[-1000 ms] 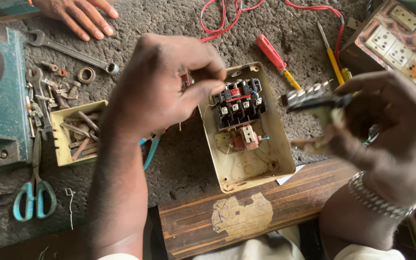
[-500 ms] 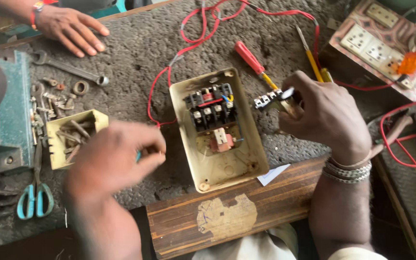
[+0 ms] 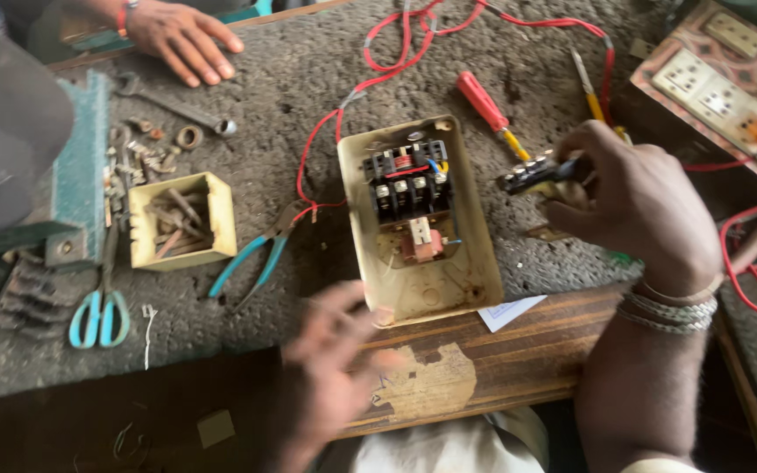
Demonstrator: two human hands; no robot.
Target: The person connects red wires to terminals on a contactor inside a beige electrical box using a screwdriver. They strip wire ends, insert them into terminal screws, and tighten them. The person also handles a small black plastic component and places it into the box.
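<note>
A cream starter box (image 3: 470,263) lies open on the bench with a black contactor block (image 3: 409,184) inside and red wires (image 3: 326,144) running from it. My right hand (image 3: 637,206) grips a small black electrical part (image 3: 532,175) just right of the box. My left hand (image 3: 330,368) is blurred near the box's lower left corner, fingers apart, holding nothing.
Teal-handled pliers (image 3: 251,263) lie left of the box, by a small cream tray of screws (image 3: 137,232). Scissors (image 3: 98,315), a wrench (image 3: 164,101), red and yellow screwdrivers (image 3: 488,109), a socket board (image 3: 716,83). Another person's hand (image 3: 181,35) rests at the far edge.
My left hand has drawn back from the box toward me and lower. My right hand has carried the black part down to the bench beside the box.
</note>
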